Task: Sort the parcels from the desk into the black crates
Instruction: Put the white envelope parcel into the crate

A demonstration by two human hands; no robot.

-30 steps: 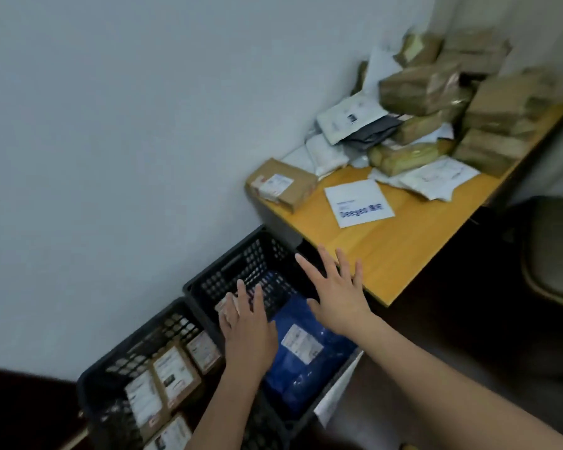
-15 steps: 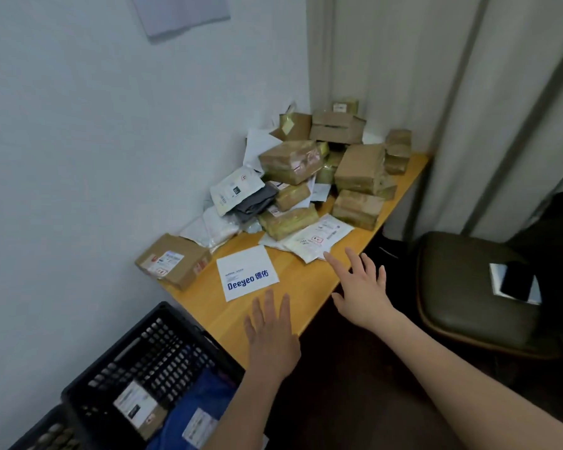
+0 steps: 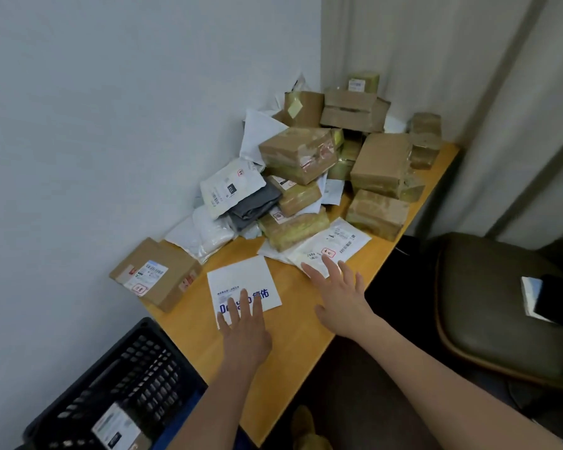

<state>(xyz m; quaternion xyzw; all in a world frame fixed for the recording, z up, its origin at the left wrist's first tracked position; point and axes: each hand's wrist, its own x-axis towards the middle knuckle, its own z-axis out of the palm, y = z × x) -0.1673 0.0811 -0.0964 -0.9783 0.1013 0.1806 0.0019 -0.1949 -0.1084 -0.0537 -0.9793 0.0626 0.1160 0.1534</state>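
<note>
On the wooden desk [image 3: 309, 323], parcels [image 3: 306, 164] sat piled at the far end by the wall. The left hand [image 3: 246, 332] lay with straight fingers on a white envelope [image 3: 241, 280] near the desk's front edge. The right hand [image 3: 340, 297] reached, fingers spread, onto a white mailer [image 3: 330, 246]. Below the desk's left end stood a black crate [image 3: 127, 381].

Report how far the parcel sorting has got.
Done: the black crate holds at least one labelled parcel. In hand: nothing gripped yet; the left hand reaches over the white envelope, and the right hand over a white mailer. Left: nearly everything, the pile of boxes on the desk.
</note>
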